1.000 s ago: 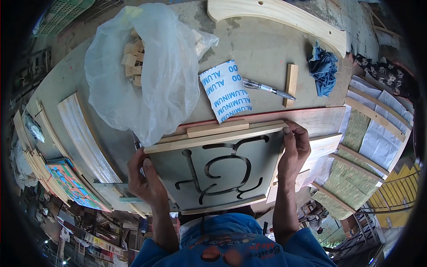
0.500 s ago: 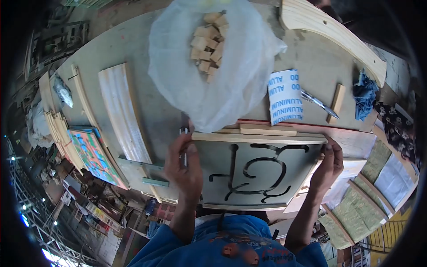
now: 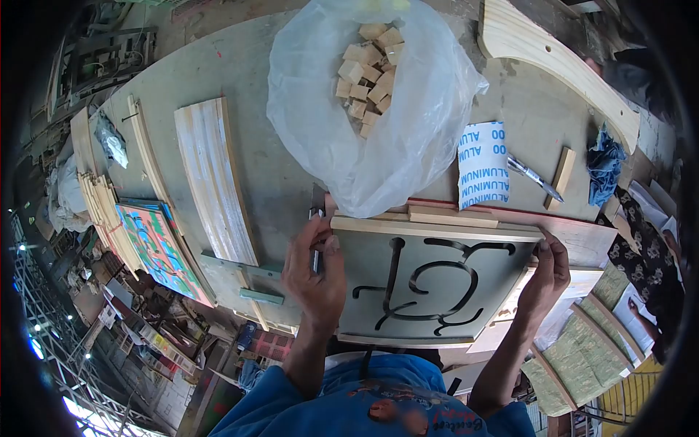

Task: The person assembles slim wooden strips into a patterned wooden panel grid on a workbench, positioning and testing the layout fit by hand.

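Observation:
A grey panel [image 3: 371, 271] with dark curved brush strokes lies in front of me at the table's near side. Along its far edge runs a pale wooden strip [image 3: 437, 230], and a second wooden strip [image 3: 408, 341] lines the near edge. My left hand [image 3: 318, 273] is closed at the left end of the far strip, thumb and fingers pinching the corner. At the opposite end my right hand [image 3: 549, 268] pinches the strip and panel corner. Partly hidden behind my left fingers is a slim metallic tool [image 3: 315, 261]. A short wooden piece [image 3: 451, 215] sits just beyond the strip.
A plastic bag [image 3: 306, 124] holding several small wood blocks [image 3: 364, 80] stands beyond the panel. Sandpaper [image 3: 482, 167], a pen [image 3: 535, 178] and a blue cloth [image 3: 606, 167] lie right. Boards [image 3: 215, 175] and a painted panel [image 3: 160, 244] lie left. Another person's patterned clothing [image 3: 641, 255] shows far right.
The view has shifted, so the table things appear slightly farther right. Both hands keep their places at the strip's ends. More of the other person shows at the right, including a hand.

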### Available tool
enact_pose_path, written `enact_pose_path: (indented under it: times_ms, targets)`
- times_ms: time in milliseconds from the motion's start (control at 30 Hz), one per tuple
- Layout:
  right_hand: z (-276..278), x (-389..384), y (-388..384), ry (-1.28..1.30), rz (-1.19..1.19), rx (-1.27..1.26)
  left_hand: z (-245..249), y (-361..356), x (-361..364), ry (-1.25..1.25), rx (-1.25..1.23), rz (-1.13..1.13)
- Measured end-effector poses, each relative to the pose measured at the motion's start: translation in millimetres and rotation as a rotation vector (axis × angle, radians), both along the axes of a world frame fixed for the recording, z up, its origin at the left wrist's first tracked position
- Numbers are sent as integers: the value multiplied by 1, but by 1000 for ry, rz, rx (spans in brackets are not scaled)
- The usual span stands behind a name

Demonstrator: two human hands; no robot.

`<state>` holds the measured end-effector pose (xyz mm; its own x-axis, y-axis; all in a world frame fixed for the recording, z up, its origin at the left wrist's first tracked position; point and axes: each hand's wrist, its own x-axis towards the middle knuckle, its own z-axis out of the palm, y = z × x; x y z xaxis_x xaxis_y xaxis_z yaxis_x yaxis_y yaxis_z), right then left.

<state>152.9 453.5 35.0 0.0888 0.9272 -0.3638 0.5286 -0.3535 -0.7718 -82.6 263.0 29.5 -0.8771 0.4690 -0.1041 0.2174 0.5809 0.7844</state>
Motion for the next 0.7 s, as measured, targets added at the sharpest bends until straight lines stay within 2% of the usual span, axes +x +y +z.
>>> enact_pose_path:
  times_ms: [433, 500, 700]
  targets:
    - [3, -4, 0, -49, 15, 13, 4, -1, -1, -55, -66, -48]
    - [4, -5, 1, -53, 20, 10, 0, 0, -1, 12, -3, -15]
    - [5, -4, 2, -19, 5, -34, 4, 3, -1, 7, -53, -26]
